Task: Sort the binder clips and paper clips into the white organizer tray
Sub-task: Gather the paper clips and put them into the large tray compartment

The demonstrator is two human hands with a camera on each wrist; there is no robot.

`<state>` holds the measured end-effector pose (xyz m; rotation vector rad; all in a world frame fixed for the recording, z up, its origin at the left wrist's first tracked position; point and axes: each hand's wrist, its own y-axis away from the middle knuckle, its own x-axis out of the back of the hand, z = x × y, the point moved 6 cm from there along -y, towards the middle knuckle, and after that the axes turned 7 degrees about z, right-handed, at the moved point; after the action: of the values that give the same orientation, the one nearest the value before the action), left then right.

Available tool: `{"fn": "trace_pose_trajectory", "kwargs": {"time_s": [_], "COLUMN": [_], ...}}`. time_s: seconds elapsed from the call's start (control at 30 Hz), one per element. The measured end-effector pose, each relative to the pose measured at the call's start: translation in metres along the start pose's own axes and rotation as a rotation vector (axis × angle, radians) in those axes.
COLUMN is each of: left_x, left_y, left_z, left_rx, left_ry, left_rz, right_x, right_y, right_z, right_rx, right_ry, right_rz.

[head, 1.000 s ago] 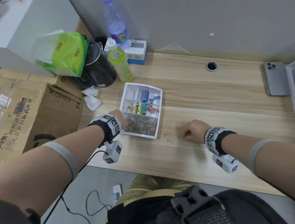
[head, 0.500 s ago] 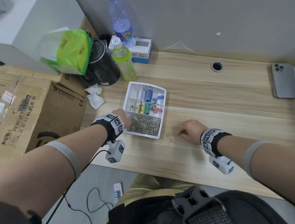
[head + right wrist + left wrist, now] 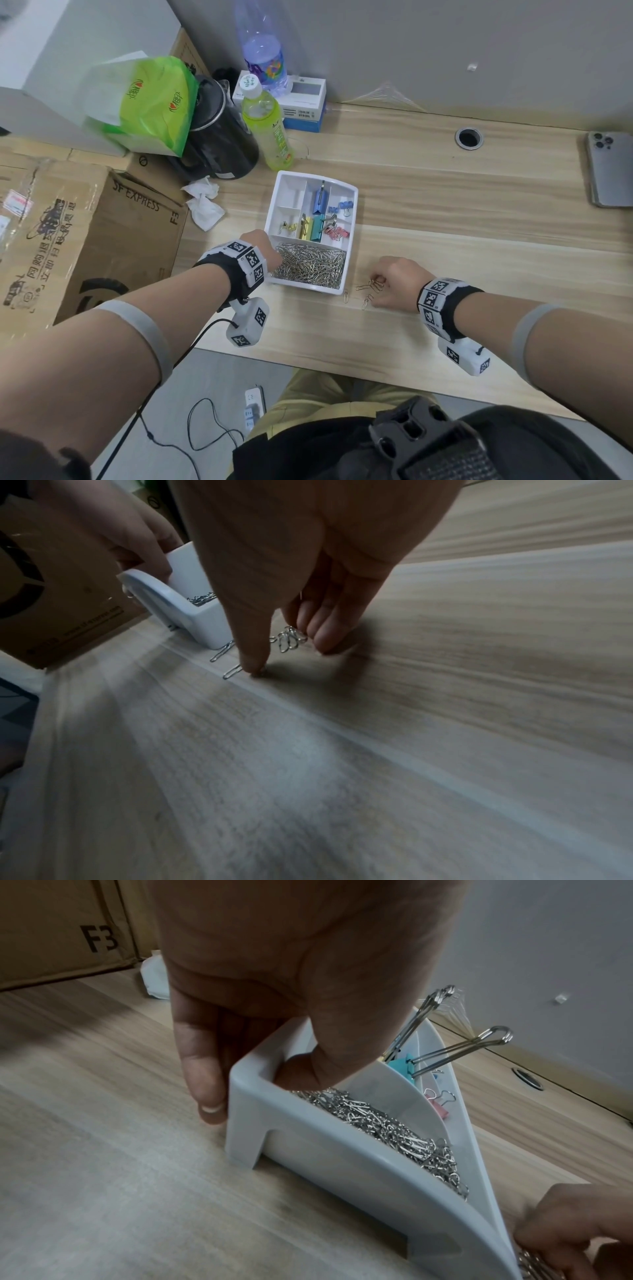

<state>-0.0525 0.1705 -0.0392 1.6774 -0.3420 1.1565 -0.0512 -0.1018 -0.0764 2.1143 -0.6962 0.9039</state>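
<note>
The white organizer tray (image 3: 352,219) stands mid-table. Its near compartment holds a pile of silver paper clips (image 3: 311,265); coloured binder clips (image 3: 318,224) fill the compartments behind. My left hand (image 3: 260,243) grips the tray's near-left corner. In the left wrist view the thumb is inside the tray (image 3: 342,1167) and the fingers are outside, with the left hand (image 3: 253,1093) astride the rim. Right of the tray, my right hand (image 3: 383,284) curls over loose paper clips (image 3: 368,286). In the right wrist view the right hand (image 3: 289,657) bunches a cluster of clips (image 3: 290,640) at its fingertips, and the thumb presses a single clip (image 3: 232,672).
A green drink bottle (image 3: 269,130), a black kettle (image 3: 219,147) and crumpled tissue (image 3: 203,205) sit behind and left of the tray. A cardboard box (image 3: 85,240) stands off the table's left edge. A phone (image 3: 611,171) lies far right, and a cable hole (image 3: 468,137) is at the back.
My right hand has slid left toward the tray, dragging the loose paper clips along. The left hand has stayed on the tray's corner.
</note>
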Motion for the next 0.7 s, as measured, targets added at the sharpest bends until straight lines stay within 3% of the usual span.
{"fn": "trace_pose_trajectory", "kwargs": {"time_s": [0.1,0.4,0.7], "left_x": [0.0,0.0,0.0], "left_y": [0.0,0.002,0.002], "left_z": [0.0,0.0,0.001], "left_rx": [-0.002,-0.018,-0.016], "left_ry": [-0.002,-0.002,-0.003], "left_rz": [-0.002,-0.003,-0.004], "right_x": [0.001,-0.003,-0.008], "right_y": [0.002,-0.009,-0.013], "right_z": [-0.003,-0.002,-0.019], "right_rx": [0.064,0.019,0.139], "right_ry": [-0.011,0.081,0.15], "right_rz": [0.044,0.052,-0.061]}}
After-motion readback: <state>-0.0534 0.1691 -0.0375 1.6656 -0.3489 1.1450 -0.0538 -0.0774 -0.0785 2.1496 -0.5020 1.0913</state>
